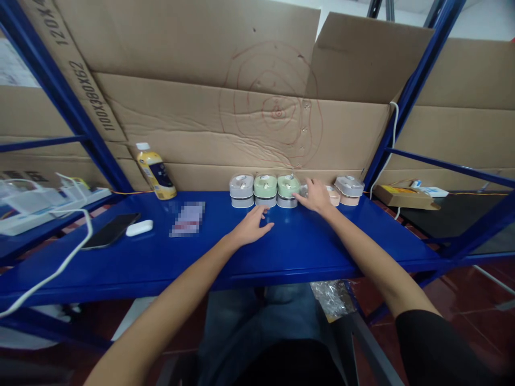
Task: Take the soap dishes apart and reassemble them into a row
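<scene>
Small rounded boxes with clear tops stand in a row along the back of the blue table, several in stacks of two. From the left come a grey box, a green box and another green box, each above a grey one. At the right end a grey box rests on a pink one. My right hand is open beside the second green stack and partly covers the boxes behind it; contact is unclear. My left hand is open, just in front of the first green stack, holding nothing.
On the left are a yellow bottle, a blurred-out flat item, a white earbud case, a black phone and white power strips. Cardboard walls the back. Blue posts stand at the sides.
</scene>
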Motion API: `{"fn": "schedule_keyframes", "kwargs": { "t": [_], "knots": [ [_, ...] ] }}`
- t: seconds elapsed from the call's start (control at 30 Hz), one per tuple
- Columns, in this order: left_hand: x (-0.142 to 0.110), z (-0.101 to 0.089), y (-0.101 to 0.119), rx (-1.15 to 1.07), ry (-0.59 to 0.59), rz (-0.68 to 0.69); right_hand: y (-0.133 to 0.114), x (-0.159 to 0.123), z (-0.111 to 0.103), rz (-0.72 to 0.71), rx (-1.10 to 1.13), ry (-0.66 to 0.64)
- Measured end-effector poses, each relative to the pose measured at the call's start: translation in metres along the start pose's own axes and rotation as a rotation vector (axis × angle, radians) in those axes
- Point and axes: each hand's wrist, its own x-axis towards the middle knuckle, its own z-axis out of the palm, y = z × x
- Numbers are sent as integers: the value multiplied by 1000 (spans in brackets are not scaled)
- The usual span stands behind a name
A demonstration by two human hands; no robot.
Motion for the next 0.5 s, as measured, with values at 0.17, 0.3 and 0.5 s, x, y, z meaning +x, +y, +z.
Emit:
{"fn": "schedule_keyframes", "kwargs": {
  "t": [0.17, 0.3, 0.5],
  "knots": [
    [1, 2, -4, 10, 15, 5, -48, 19, 9, 184, 46, -35],
    [2, 2, -5, 24, 7, 19, -59, 23, 16, 248, 109, -52],
    [2, -2, -4, 12, 35, -5, -33, 14, -4, 261, 315, 121]
  ]
}}
